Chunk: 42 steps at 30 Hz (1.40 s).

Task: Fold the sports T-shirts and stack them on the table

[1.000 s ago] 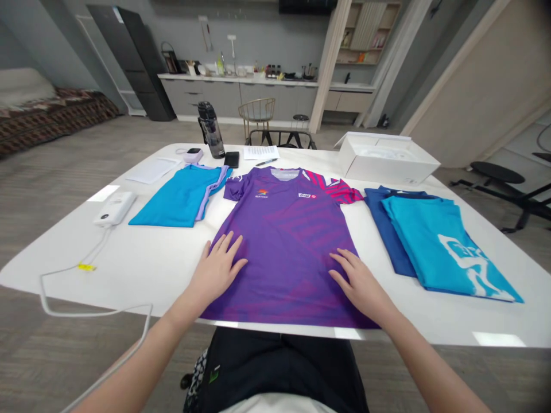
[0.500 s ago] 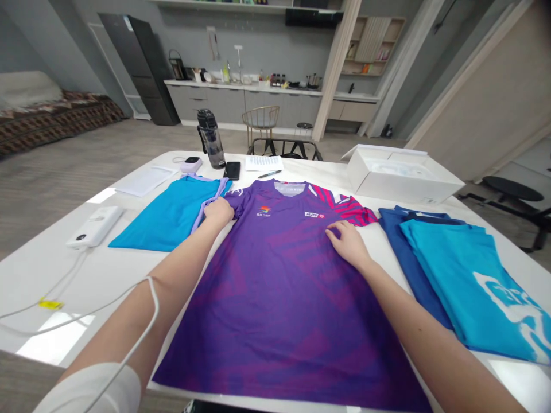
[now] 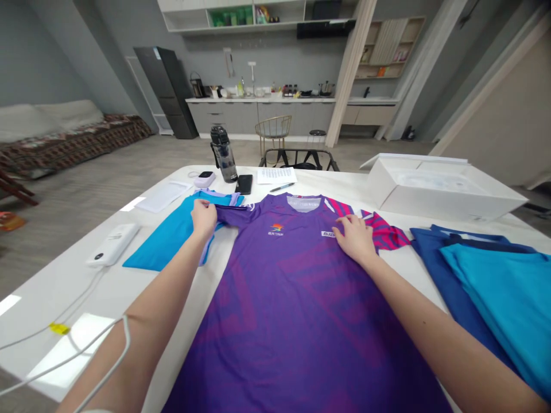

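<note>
A purple T-shirt (image 3: 284, 287) with pink patterning lies spread front-up on the table, its collar facing away from me. My left hand (image 3: 204, 218) is closed on the edge of its left-side sleeve and pulls the cloth out sideways over a folded blue garment (image 3: 166, 241) with lilac trim. On the chest rests my right hand (image 3: 355, 236), fingers loosely bent and apart, partly covering the white printed logo. Beyond it, the pink-striped sleeve (image 3: 385, 230) lies slightly bunched on the right.
Folded blue garments (image 3: 495, 287) lie at the right, below an open white box (image 3: 443, 186). A water bottle (image 3: 224, 156), a phone (image 3: 244, 184), a pen (image 3: 282, 187) and paper (image 3: 276, 175) stand or lie at the back. A white device (image 3: 113, 245) with a cable (image 3: 81, 295) is at left.
My left hand has moved left, drawing the sleeve outward. My right hand has slid slightly onto the chest logo, and the right sleeve has shifted. The camera view has tilted up.
</note>
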Each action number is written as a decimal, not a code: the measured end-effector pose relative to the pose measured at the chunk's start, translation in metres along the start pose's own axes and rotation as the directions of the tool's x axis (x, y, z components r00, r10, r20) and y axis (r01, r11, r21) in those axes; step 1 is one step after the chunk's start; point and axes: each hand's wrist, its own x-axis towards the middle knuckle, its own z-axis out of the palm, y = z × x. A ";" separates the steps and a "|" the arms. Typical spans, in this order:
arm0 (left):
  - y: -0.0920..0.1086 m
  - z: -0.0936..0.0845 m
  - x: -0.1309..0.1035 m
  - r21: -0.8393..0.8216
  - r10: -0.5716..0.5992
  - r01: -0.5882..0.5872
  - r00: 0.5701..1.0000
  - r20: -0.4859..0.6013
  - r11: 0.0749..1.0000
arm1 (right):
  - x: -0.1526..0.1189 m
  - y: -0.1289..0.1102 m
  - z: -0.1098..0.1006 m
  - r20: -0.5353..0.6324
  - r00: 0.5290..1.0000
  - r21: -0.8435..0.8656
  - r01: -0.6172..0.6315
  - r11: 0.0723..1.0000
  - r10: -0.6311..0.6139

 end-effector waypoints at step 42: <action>0.156 0.140 -0.039 0.064 0.412 -0.508 0.761 0.502 0.859 | 0.030 0.090 0.018 0.326 0.831 -0.112 -0.438 0.892 0.450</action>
